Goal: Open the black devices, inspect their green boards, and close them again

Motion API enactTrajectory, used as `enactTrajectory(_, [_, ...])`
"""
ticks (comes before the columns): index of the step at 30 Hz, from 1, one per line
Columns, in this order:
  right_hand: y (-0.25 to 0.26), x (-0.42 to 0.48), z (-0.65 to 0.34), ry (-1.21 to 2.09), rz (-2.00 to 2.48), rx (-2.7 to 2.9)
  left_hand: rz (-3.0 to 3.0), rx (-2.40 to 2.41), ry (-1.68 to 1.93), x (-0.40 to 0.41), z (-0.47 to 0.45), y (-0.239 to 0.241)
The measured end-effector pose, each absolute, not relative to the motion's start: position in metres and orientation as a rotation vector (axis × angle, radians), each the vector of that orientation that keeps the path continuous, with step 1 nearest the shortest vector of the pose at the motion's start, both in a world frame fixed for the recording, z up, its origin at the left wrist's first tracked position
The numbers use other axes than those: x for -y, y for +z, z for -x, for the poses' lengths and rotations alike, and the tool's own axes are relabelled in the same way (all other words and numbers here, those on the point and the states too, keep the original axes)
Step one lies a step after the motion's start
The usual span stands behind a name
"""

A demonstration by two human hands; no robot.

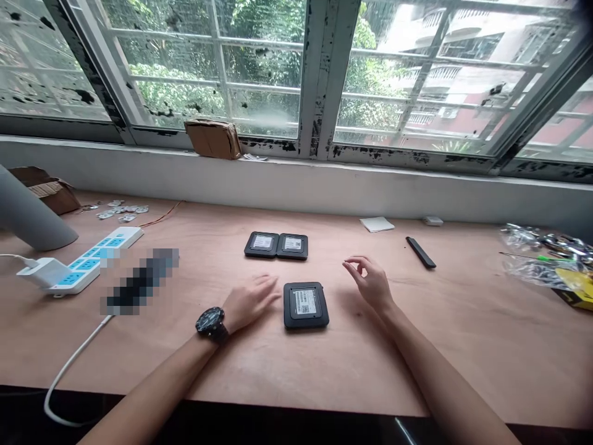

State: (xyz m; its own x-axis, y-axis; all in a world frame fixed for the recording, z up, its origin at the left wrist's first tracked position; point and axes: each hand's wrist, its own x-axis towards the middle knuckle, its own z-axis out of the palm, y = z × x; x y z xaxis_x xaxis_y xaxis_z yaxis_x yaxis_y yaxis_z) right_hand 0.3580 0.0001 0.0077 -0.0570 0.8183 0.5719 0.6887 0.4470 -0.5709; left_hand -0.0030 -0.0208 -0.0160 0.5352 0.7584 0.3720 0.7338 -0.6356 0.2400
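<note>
A flat black square device (pixel 306 305) with a white printed label lies in front of me, between my two hands. My left hand (pixel 250 301), a black watch (pixel 212 324) on its wrist, rests low over the table just left of the device. Its fingers are stretched out and hold nothing. Off to the device's right, my right hand (pixel 370 283) is raised a little, thumb and fingertips brought together in a pinch. Whatever may be between those fingertips is too small to make out. Farther back, two similar labelled black devices (pixel 262 245) (pixel 293 246) lie side by side.
On the left are a white power strip (pixel 95 259), a plugged-in charger (pixel 44 272), a white cable (pixel 69 364) and a blurred-out object (pixel 141 281). A dark bar-shaped object (pixel 420 253), white paper (pixel 377 224) and plastic-bagged items (pixel 546 259) lie right. Windows stand behind.
</note>
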Motion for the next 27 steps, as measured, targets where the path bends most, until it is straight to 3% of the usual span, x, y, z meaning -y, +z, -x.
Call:
enactTrajectory(9, [0.016,0.018,-0.338,0.222,1.255,1.625,-2.675,-0.934,0.574,0.031,-0.047,-0.008])
enactTrajectory(19, [0.004,0.025,-0.317,0.629,0.973,1.405,-2.630,-0.885,0.525,0.032,-0.044,-0.013])
enactTrajectory(27, [0.001,0.038,-0.310,0.679,0.961,1.492,-2.632,-0.890,0.496,0.034,-0.044,-0.016])
